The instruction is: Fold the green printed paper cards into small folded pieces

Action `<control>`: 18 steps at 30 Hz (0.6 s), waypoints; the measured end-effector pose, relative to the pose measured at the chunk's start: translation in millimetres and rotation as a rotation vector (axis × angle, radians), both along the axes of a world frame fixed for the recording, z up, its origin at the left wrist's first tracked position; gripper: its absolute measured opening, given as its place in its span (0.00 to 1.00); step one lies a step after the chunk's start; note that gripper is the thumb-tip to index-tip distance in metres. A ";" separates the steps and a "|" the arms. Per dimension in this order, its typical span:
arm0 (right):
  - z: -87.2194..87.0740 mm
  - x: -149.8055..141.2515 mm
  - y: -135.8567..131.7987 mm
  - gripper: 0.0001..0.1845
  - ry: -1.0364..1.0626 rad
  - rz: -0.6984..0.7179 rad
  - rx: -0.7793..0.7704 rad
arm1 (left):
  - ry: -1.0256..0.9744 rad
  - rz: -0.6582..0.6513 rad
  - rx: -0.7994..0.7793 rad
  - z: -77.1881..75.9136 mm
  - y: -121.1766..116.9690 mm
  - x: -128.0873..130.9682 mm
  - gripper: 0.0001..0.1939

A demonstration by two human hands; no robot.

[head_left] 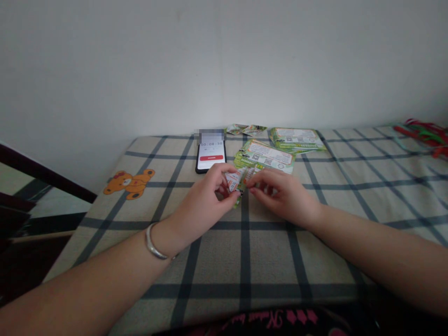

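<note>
Between my hands, over the middle of the table, is a small folded piece of printed paper, white, green and orange. My left hand pinches its left side, with the thumb below and the fingers above. The fingertips of my right hand close on its right side, and they hide part of it. Just behind lie flat printed leaflets with green borders and square codes. A phone showing a running timer lies behind my left hand.
A stack of similar leaflets lies at the back right. Folded paper pieces rest by the wall. A bear cutout is on the checked tablecloth at left. Red and green items lie far right.
</note>
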State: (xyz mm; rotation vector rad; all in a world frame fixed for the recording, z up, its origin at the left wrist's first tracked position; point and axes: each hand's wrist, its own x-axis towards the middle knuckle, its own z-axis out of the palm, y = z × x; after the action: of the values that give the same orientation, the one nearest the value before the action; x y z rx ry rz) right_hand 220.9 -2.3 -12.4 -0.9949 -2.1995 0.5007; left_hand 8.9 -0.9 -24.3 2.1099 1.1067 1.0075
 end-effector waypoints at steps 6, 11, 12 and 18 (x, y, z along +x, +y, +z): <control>1.9 -0.5 -3.9 0.10 -0.155 0.038 0.067 | -0.004 0.026 -0.014 4.7 -3.1 1.5 0.16; 5.4 0.6 -3.8 0.12 -0.150 0.018 0.035 | 0.009 0.024 0.047 9.0 -4.3 1.1 0.11; 6.4 1.1 -3.7 0.13 -0.145 0.021 0.025 | 0.024 0.032 0.072 9.4 -4.1 0.9 0.11; 7.8 2.5 -3.6 0.24 -0.147 0.050 0.046 | 0.080 0.076 0.161 10.6 -3.1 0.0 0.10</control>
State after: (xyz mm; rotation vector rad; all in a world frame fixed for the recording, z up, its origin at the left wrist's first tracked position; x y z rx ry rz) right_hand 223.4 -5.9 -4.6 -0.9817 -2.3600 0.4085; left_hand 8.9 -4.0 -13.7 2.2684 1.1875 1.0886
